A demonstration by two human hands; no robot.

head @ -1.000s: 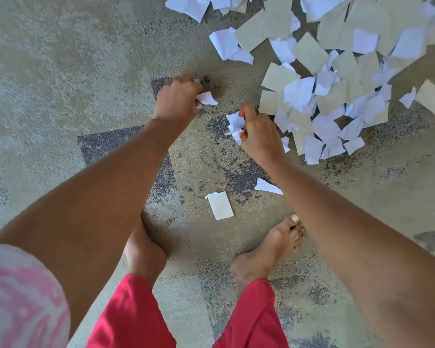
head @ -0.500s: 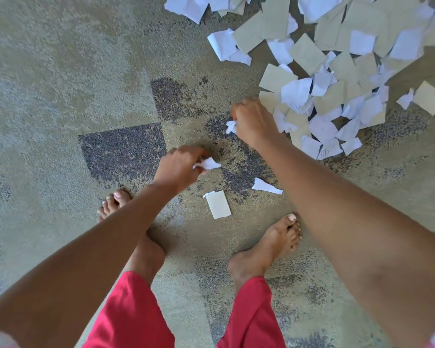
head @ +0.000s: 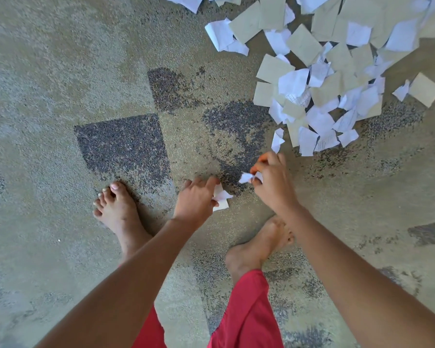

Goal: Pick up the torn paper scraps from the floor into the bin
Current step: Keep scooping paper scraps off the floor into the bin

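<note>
- left hand [head: 196, 200] is curled round a couple of scraps [head: 221, 195] right by the feet [head: 118, 212]; right hand [head: 274, 183] pinches a small white wad [head: 246, 177]
- big pile of scraps [head: 337, 79] sits toward the far right of the floor [head: 48, 84], apart from both hands
- bin isn't in view
- my guess: grabbing more with hands this full lets bits slip back out

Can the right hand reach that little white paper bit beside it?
Probably yes: the small white torn paper scrap lies just beyond the right hand, nothing between, though its fingers hold crumpled white paper.
</note>
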